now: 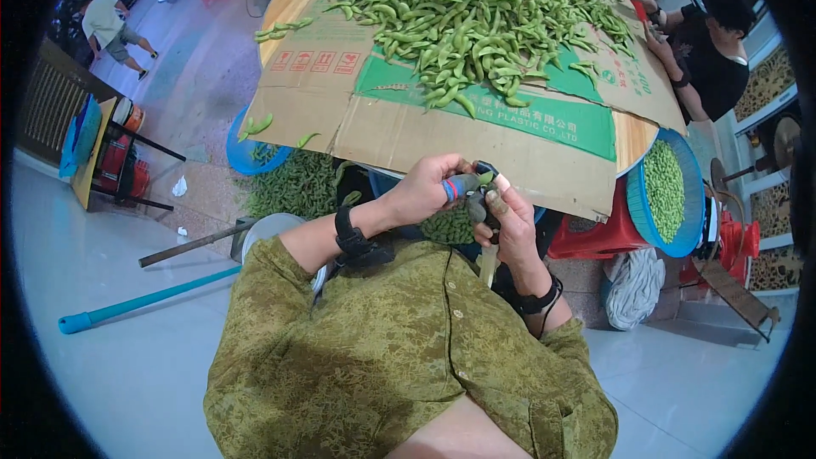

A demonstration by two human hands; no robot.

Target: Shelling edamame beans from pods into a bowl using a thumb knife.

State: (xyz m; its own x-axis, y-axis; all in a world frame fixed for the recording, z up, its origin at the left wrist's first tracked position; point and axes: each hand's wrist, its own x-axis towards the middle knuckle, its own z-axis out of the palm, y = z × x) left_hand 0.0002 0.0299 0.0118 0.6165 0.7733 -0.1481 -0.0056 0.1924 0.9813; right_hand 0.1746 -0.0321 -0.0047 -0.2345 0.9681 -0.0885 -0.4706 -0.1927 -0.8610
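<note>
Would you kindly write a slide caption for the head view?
Left hand and right hand meet at a green pod, before a heap of pods on printed cardboard.

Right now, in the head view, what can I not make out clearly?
All in the head view:
Pod: partly hidden by the left hand and right hand.
Pile of pods: far end cut off by the top edge.
Left basin: partly covered by the cardboard.
</note>
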